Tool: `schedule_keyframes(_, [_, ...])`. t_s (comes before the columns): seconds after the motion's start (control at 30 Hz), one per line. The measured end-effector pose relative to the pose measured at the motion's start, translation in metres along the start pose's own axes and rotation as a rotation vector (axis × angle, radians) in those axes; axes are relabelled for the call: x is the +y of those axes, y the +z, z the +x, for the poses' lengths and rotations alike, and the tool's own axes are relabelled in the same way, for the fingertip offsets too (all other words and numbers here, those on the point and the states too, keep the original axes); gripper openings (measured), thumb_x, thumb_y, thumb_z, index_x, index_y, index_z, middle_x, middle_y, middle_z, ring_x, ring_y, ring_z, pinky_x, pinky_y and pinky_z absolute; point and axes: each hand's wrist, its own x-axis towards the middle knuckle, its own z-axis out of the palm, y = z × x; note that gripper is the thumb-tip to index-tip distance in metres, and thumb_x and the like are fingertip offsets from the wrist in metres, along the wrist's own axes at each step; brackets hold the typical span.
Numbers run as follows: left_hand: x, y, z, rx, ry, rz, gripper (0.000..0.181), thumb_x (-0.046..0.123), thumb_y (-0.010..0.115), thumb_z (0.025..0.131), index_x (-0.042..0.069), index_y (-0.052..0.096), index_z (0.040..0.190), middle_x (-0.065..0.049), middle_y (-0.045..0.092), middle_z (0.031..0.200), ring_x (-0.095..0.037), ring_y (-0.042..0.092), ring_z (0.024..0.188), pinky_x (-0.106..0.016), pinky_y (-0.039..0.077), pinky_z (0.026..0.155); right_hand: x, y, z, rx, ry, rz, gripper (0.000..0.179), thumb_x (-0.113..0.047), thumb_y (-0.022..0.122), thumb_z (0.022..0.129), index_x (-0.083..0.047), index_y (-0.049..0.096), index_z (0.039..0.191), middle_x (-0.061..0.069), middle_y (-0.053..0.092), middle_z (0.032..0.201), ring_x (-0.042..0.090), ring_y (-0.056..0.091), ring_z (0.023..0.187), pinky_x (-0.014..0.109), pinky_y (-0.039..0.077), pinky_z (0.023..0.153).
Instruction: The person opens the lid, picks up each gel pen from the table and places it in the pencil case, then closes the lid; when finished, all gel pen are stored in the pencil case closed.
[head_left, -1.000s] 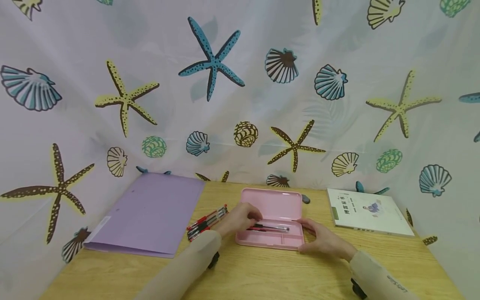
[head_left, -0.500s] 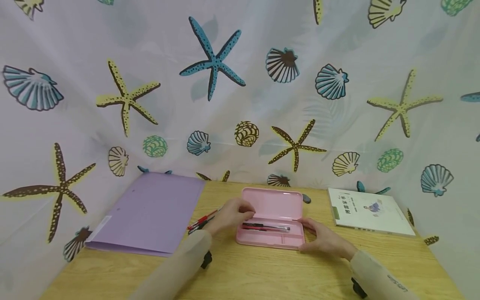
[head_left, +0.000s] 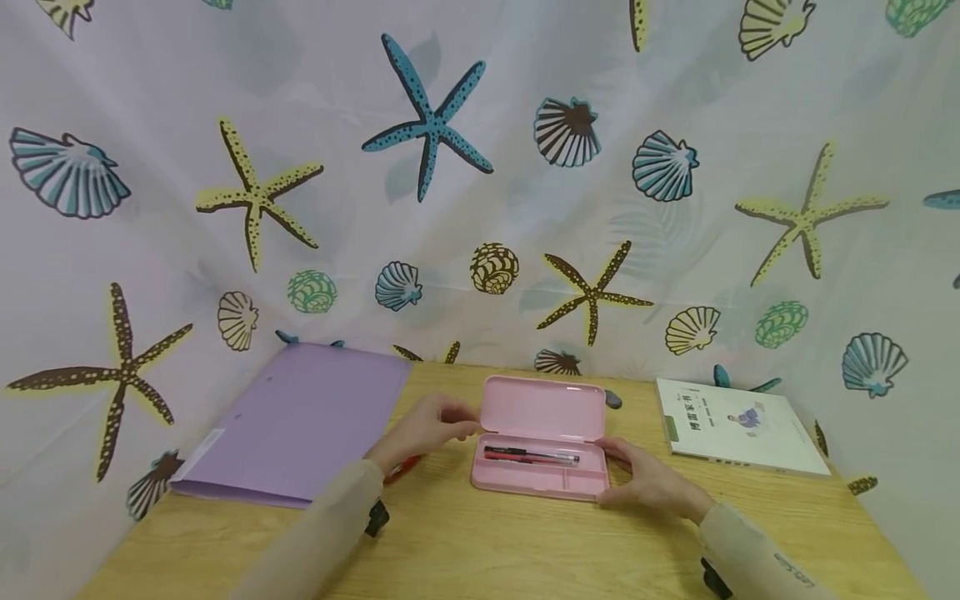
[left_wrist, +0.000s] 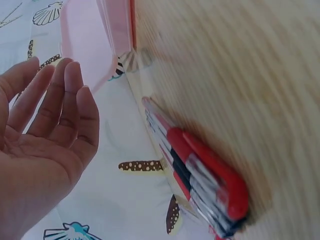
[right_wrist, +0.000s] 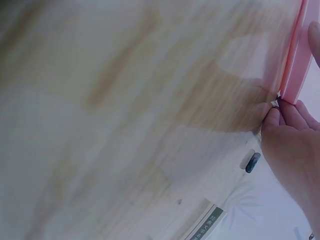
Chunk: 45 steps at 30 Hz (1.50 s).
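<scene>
A pink pencil case lies with its lid raised in the middle of the table. In its rear compartment are a black pen and a red pen, side by side. My right hand holds the case's right end, thumb at the front corner and fingers by the hinge side. To the left of the case, my left hand hovers with relaxed fingers and nothing in them. Below it lies a bundle of red and black pens, mostly hidden by the hand in the head view.
A purple folder lies at the left, close to the pens. At the right is a white book. A small dark, pebble-like object sits behind the case. A curtain printed with shells and starfish hangs behind the table.
My left hand has drawn back from over the case toward the left, leaving the two pens inside in full view. My right hand keeps its place at the case.
</scene>
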Motion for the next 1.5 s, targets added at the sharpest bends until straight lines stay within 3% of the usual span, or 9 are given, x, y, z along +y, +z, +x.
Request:
schedule_keyframes(0.13, [-0.003, -0.007, -0.006, -0.031, 0.006, 0.025, 0.021, 0.02, 0.066, 0.094, 0.004, 0.072, 0.106, -0.006, 0.072, 0.096, -0.014, 0.065, 0.083, -0.031, 0.052, 0.071, 0.0, 0.001, 0.0, 0.001, -0.001, 0.007, 0.09, -0.03, 0.084, 0.077, -0.009, 0.036, 0.149, 0.017, 0.033, 0.157, 0.037, 0.029, 0.146, 0.055, 0.017, 0.118])
schedule_keyframes(0.23, [-0.008, -0.013, -0.013, -0.038, 0.014, 0.045, 0.021, 0.016, 0.067, 0.093, 0.001, 0.071, 0.108, -0.01, 0.072, 0.101, -0.015, 0.066, 0.088, -0.032, 0.053, 0.077, -0.001, 0.001, 0.0, 0.004, 0.002, 0.011, 0.089, -0.03, 0.084, 0.076, -0.009, 0.037, 0.149, 0.016, 0.034, 0.156, 0.037, 0.029, 0.145, 0.055, 0.017, 0.118])
schedule_keyframes(0.57, [-0.024, -0.029, -0.035, 0.022, -0.06, 0.134, 0.022, 0.007, 0.071, 0.088, 0.003, 0.072, 0.11, -0.009, 0.072, 0.107, -0.023, 0.066, 0.099, -0.042, 0.053, 0.088, 0.0, 0.0, -0.002, -0.001, -0.003, 0.014, 0.089, -0.029, 0.084, 0.078, -0.009, 0.036, 0.15, 0.016, 0.033, 0.157, 0.037, 0.029, 0.146, 0.055, 0.017, 0.118])
schedule_keyframes(0.77, [-0.031, -0.034, -0.045, -0.01, -0.057, 0.197, 0.023, 0.002, 0.072, 0.085, 0.003, 0.072, 0.108, -0.009, 0.071, 0.104, -0.02, 0.065, 0.092, -0.039, 0.054, 0.08, 0.001, 0.001, -0.003, -0.01, -0.021, 0.016, 0.088, -0.028, 0.082, 0.079, -0.007, 0.034, 0.15, 0.018, 0.033, 0.156, 0.036, 0.028, 0.146, 0.054, 0.017, 0.118])
schedule_keyframes(1.07, [-0.038, -0.04, -0.05, -0.067, -0.087, 0.197, 0.019, 0.001, 0.077, 0.08, 0.005, 0.072, 0.099, -0.007, 0.069, 0.095, -0.015, 0.061, 0.081, -0.032, 0.052, 0.071, 0.003, 0.0, -0.002, -0.012, -0.027, 0.031, 0.088, -0.028, 0.082, 0.079, -0.007, 0.034, 0.15, 0.017, 0.033, 0.157, 0.037, 0.028, 0.146, 0.055, 0.016, 0.119])
schedule_keyframes(1.33, [-0.039, -0.034, -0.049, -0.078, -0.082, 0.22, 0.021, 0.001, 0.077, 0.08, 0.007, 0.073, 0.099, -0.003, 0.07, 0.091, -0.012, 0.06, 0.079, -0.03, 0.051, 0.069, 0.002, 0.0, -0.003, -0.016, -0.025, 0.031, 0.088, -0.027, 0.082, 0.08, -0.007, 0.033, 0.15, 0.018, 0.032, 0.157, 0.038, 0.028, 0.146, 0.056, 0.017, 0.118])
schedule_keyframes(1.5, [-0.038, -0.03, -0.048, -0.096, -0.037, 0.271, 0.019, 0.002, 0.078, 0.079, 0.009, 0.074, 0.096, 0.0, 0.069, 0.085, -0.01, 0.059, 0.076, -0.027, 0.05, 0.067, 0.003, 0.001, -0.001, -0.016, -0.032, 0.034, 0.089, -0.027, 0.083, 0.079, -0.007, 0.033, 0.15, 0.018, 0.032, 0.157, 0.037, 0.028, 0.146, 0.055, 0.017, 0.119])
